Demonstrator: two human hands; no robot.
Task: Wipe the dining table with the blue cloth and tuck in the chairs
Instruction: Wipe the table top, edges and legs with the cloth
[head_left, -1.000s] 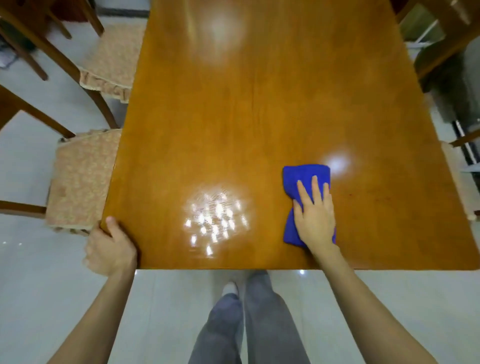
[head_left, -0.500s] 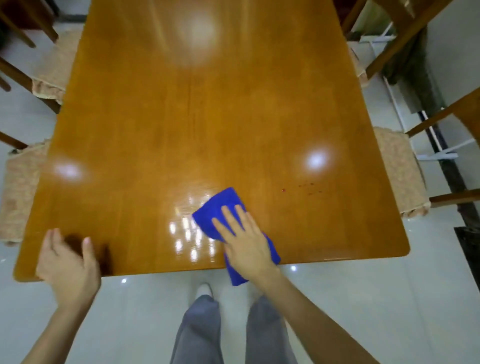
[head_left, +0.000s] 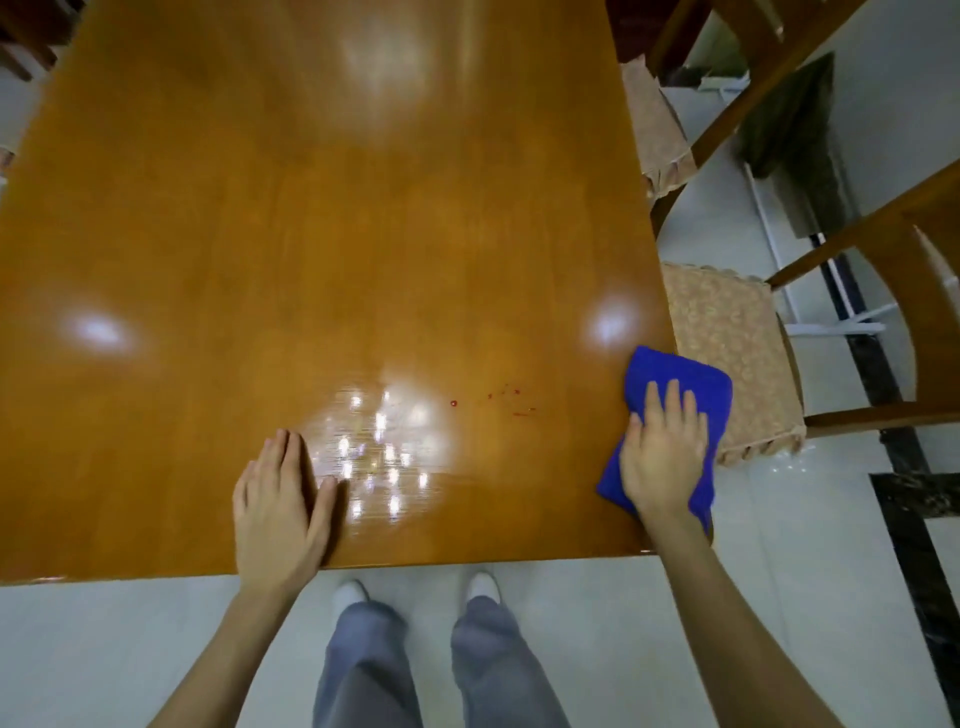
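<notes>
We look down on a glossy orange-brown wooden dining table (head_left: 322, 234) that stands on a pale tiled floor (head_left: 104, 649); lamps are reflected in its top as white patches. The folded blue cloth (head_left: 680, 374) lies at the near right corner of the table, and its right part reaches over the table's right edge. Our right hand (head_left: 662, 457) presses flat on the cloth, with the fingers (head_left: 674, 405) straight and held close together and the thumb at the cloth's left border. Our left hand (head_left: 278, 504) rests flat on the bare wood near the front edge, well apart from the cloth; its fingers are pressed together and the thumb stands a little aside. Between the two hands we see some small red specks (head_left: 491, 400) on the wood. Just beside the right edge stands a wooden chair with a beige patterned cushion (head_left: 727, 338), most of its seat outside the table. A second wooden chair with a similar cushion (head_left: 657, 124) stands farther along the same side. Below the front edge we see grey trousers (head_left: 363, 665) and white shoes (head_left: 480, 584).
</notes>
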